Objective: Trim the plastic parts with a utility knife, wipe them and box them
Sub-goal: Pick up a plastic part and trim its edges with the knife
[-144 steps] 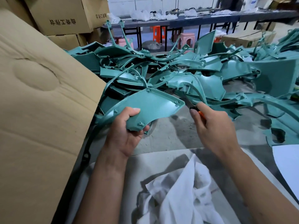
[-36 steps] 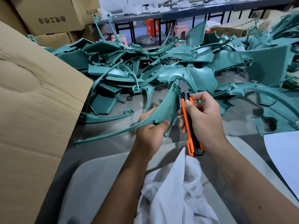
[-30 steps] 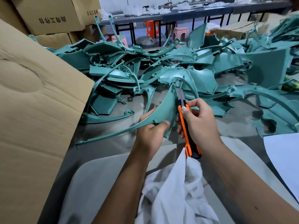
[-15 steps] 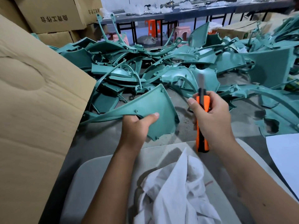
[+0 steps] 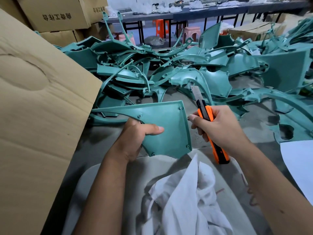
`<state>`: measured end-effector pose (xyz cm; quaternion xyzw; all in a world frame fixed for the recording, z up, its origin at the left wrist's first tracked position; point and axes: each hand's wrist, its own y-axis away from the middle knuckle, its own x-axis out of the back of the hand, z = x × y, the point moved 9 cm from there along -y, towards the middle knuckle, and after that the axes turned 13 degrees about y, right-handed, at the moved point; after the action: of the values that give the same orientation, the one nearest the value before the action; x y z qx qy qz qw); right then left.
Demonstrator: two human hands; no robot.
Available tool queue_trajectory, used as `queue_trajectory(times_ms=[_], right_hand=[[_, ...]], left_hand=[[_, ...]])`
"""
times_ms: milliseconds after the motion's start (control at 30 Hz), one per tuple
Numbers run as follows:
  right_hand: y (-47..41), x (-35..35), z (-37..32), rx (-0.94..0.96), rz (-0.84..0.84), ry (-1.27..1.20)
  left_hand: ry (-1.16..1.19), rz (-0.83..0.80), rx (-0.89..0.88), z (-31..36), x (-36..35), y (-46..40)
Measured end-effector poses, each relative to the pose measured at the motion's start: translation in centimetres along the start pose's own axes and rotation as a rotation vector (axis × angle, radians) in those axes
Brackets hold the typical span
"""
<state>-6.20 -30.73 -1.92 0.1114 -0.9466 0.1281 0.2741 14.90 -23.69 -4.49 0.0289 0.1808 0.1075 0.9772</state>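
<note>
With our left hand [image 5: 133, 138] gripping the flat teal plastic panel [image 5: 166, 126] above the white cloth [image 5: 188, 197], our right hand [image 5: 220, 128], clenching the orange utility knife [image 5: 209, 121], needed light strokes away from that thumb.

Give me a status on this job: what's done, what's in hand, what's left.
Done: nothing shows as boxed; the cardboard box interior is hidden.

In hand: the left hand grips a teal plastic panel; the right hand holds the orange utility knife, blade out, just off the panel's edge.

Left: wiping with the white cloth, boxing, and the large pile of teal parts behind.
</note>
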Motion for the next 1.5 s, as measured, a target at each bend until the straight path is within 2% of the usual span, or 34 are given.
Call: queue_trajectory(times_ms=[300,500,600,700,833,933,1100,1500], right_hand=[[0.0,-0.3,-0.5,0.062,-0.044,0.032],[-0.1,-0.3,-0.1,0.079,-0.061,0.035],[-0.1,0.7,-0.8,0.134,0.058,0.09],[0.9,2.0,-3.1,0.305,0.212,0.207],[1.7,1.6,-4.7,0.432,0.178,0.189],[2.0,0.8,-5.4,0.478,0.144,0.265],[2.3,0.3,-5.9,0.549,0.19,0.41],[2.4,1.0,-5.8,0.543,0.323,0.514]], left_hand=[[-0.005,0.072,0.046,0.2,0.2,0.6],[0.017,0.051,0.042,0.3,0.5,0.6],[0.07,0.011,0.04,0.3,0.9,0.3],[0.236,0.04,0.04,0.6,1.4,0.4],[0.351,0.043,0.058,0.9,1.8,0.7],[0.342,-0.017,0.154,0.5,1.5,1.1],[0.373,-0.064,0.194,0.5,1.1,1.5],[0.312,-0.137,0.214,0.1,0.7,2.0]])
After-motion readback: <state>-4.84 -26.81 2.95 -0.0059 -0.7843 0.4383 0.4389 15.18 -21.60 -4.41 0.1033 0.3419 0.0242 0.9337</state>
